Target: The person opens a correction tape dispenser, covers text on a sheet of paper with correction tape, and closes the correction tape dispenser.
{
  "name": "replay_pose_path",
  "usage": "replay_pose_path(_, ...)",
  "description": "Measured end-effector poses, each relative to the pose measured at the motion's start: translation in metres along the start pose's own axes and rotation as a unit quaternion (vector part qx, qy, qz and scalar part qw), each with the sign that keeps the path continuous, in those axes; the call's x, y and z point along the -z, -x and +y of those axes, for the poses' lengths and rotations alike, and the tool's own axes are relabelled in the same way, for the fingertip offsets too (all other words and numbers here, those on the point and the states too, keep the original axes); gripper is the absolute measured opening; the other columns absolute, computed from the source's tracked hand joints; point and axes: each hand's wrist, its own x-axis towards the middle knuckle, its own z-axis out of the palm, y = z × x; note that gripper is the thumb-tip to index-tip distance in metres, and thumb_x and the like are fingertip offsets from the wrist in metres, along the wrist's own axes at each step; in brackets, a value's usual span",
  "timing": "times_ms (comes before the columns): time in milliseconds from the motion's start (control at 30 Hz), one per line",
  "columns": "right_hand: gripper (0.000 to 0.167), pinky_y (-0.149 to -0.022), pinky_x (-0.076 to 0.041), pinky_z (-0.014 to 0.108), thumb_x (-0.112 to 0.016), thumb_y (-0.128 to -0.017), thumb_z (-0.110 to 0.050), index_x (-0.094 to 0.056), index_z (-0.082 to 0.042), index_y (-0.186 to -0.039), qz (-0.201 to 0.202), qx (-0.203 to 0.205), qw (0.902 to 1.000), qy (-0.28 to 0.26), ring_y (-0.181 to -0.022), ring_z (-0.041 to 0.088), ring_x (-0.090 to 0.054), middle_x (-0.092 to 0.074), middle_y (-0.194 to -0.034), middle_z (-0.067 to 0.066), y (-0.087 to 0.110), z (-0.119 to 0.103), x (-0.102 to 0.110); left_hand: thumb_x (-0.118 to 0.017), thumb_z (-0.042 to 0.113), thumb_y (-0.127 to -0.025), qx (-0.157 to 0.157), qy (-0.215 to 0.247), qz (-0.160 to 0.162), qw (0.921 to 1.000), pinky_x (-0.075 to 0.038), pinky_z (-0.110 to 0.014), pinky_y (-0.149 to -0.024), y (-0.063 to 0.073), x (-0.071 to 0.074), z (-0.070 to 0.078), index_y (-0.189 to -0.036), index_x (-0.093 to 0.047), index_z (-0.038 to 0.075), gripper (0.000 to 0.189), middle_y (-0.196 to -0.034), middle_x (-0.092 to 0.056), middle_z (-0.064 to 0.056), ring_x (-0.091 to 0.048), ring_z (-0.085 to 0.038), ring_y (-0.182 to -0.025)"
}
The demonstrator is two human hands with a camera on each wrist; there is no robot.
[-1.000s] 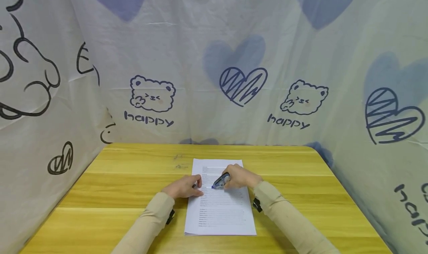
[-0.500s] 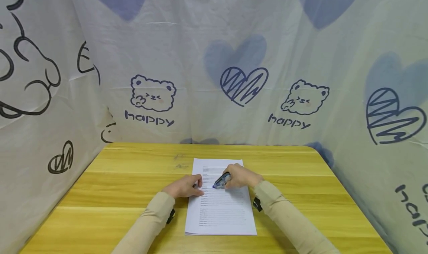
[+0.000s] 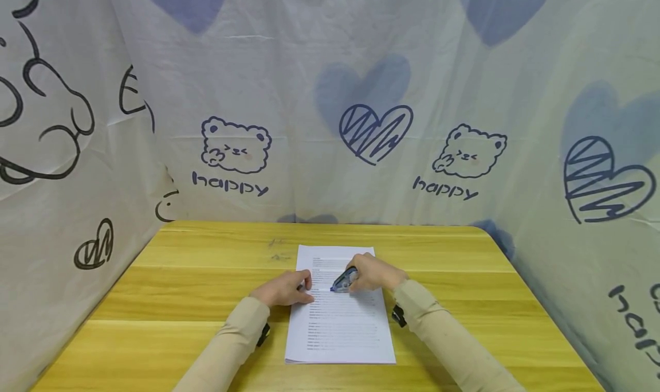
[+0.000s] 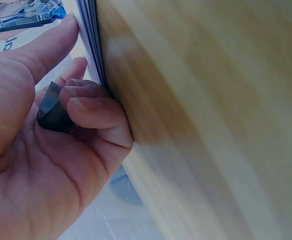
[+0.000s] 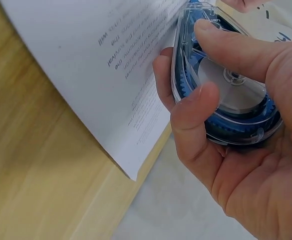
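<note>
Okay, on the paper stack (image 3: 342, 337) your right hand (image 3: 374, 271) pinches a correction tape (image 3: 344, 280); at the left edge your left hand (image 3: 282, 287) clutches a black cap (image 4: 53, 112).

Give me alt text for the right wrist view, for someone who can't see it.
A right hand grips a clear-cased correction tape dispenser with blue gears, over printed paper. The text looks upside down; the paper lies on a wood-grain table.

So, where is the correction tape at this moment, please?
In the head view, the correction tape is in the right hand, its blue tip at the printed paper, right of the left hand.
</note>
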Motion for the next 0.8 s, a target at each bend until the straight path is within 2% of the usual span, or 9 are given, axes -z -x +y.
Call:
replay_pose_path(400, 0.014, -0.060, -0.043, 0.026, -0.081, -0.080, -0.012, -0.075, -0.010, -0.093, 0.001, 0.002, 0.9999, -0.011, -0.064, 0.010, -0.050, -0.067, -0.077, -0.007, 0.0039, 0.0046, 0.0005, -0.071, 0.020, -0.091, 0.002, 0.004, 0.002, 1.0000, -0.034, -0.030, -0.061, 0.0002, -0.0003, 0.0001, -0.095, -0.054, 0.010, 0.021, -0.073, -0.047, -0.003, -0.045, -0.017, -0.067)
replay_pose_path(800, 0.013, -0.062, -0.046, 0.027, -0.081, -0.079, -0.011, -0.075, -0.010, -0.090, 0.006, 0.005, 0.9998, -0.018, -0.065, 0.010, -0.054, -0.069, -0.078, -0.005, 0.0049, 0.0067, 0.0002, -0.072, 0.019, -0.090, -0.002, 0.007, 0.006, 1.0000, -0.035, -0.029, -0.061, -0.0004, -0.0015, -0.0012, -0.094, -0.053, 0.011, 0.021, -0.075, -0.049, -0.003, -0.046, -0.017, -0.068)
